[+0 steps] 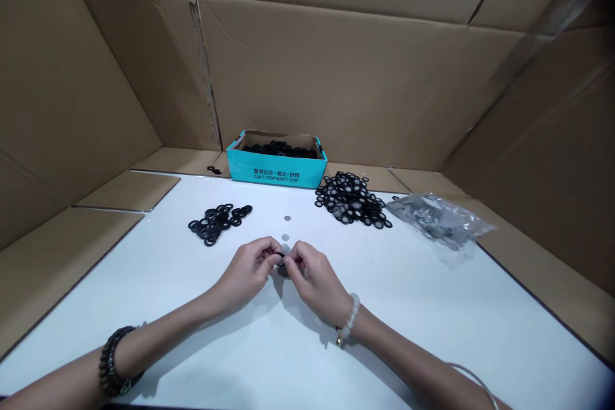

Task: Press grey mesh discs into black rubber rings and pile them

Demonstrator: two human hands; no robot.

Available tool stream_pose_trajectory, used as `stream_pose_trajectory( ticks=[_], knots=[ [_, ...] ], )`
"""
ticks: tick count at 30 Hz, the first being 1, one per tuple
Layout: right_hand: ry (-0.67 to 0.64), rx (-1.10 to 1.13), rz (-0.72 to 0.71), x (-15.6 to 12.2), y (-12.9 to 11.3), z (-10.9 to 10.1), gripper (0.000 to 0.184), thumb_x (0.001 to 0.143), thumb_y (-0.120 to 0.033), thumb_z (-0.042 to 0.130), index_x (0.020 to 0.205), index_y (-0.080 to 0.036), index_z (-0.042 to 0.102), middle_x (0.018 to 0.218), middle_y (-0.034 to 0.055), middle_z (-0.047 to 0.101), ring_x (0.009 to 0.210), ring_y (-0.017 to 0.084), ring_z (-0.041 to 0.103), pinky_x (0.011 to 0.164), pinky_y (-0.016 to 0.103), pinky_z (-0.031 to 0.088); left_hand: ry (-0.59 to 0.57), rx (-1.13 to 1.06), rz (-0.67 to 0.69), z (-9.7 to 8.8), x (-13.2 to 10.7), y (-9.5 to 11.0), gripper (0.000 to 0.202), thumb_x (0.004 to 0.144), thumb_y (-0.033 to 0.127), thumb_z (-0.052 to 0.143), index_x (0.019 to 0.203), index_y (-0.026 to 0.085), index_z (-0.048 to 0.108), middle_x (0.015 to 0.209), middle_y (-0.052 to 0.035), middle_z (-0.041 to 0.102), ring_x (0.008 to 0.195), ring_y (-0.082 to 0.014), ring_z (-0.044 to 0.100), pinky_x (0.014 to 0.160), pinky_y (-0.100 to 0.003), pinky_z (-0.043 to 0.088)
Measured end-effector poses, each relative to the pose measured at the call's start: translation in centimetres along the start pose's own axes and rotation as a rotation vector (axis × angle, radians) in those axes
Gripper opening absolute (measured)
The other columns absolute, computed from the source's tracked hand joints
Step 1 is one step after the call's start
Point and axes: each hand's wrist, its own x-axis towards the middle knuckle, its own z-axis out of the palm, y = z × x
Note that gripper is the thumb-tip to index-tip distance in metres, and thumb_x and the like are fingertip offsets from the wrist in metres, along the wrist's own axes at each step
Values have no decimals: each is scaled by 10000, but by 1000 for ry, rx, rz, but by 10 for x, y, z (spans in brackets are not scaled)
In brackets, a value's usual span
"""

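My left hand (pixel 253 264) and my right hand (pixel 312 275) meet over the middle of the white table. Between their fingertips they pinch a small black ring (pixel 280 259), gripped from both sides. The fingers partly cover it, so I cannot tell whether anything sits inside it. Just under the fingertips lie grey discs (pixel 282 271), partly hidden. Beyond the hands, a few more grey discs (pixel 285 237) form a loose line on the tabletop. A small heap of black rings (pixel 211 224) lies to the left of them.
A turquoise box (pixel 277 170) of black rings stands at the back. Right of it spreads a pile of black rings with grey centres (pixel 353 198), beside a clear plastic bag (pixel 439 221) of grey discs. Cardboard walls (pixel 336 77) enclose the white table (pixel 384 307).
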Motion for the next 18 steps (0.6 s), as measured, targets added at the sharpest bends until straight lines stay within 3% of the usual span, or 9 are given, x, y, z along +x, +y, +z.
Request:
stream_pose_trajectory(
  ticks=[6, 11, 14, 18],
  knots=[
    [-8, 137, 81, -1, 0, 4, 201, 882, -245, 419, 687, -206, 390, 625, -14, 476, 566, 123, 437, 545, 236, 339, 111, -80, -26, 7, -4, 2, 95, 834, 240, 471, 766, 181, 501, 661, 16, 508, 590, -123, 492, 567, -238, 384],
    [-2, 272, 163, 3, 7, 1, 221, 900, -302, 417, 715, -187, 453, 626, -19, 478, 570, 114, 430, 550, 230, 349, -13, -299, -127, 6, -2, 3, 177, 801, 327, 567, 800, 158, 515, 663, 14, 518, 603, -119, 511, 571, -235, 404],
    [-16, 206, 145, 5, 9, -1, 209, 900, -273, 424, 714, -186, 463, 630, -16, 491, 589, 120, 440, 573, 237, 348, -69, -338, -166, 2, 2, 4, 204, 760, 324, 619, 765, 132, 551, 666, 0, 544, 594, -109, 507, 571, -232, 401],
    [-115, 55, 44, 6, 13, -2, 230, 924, -238, 371, 705, -191, 426, 669, 2, 502, 641, 135, 459, 616, 256, 350, -49, -378, -165, -1, 5, 6, 208, 749, 325, 634, 765, 127, 569, 675, -9, 574, 617, -117, 535, 598, -242, 417]
  ],
)
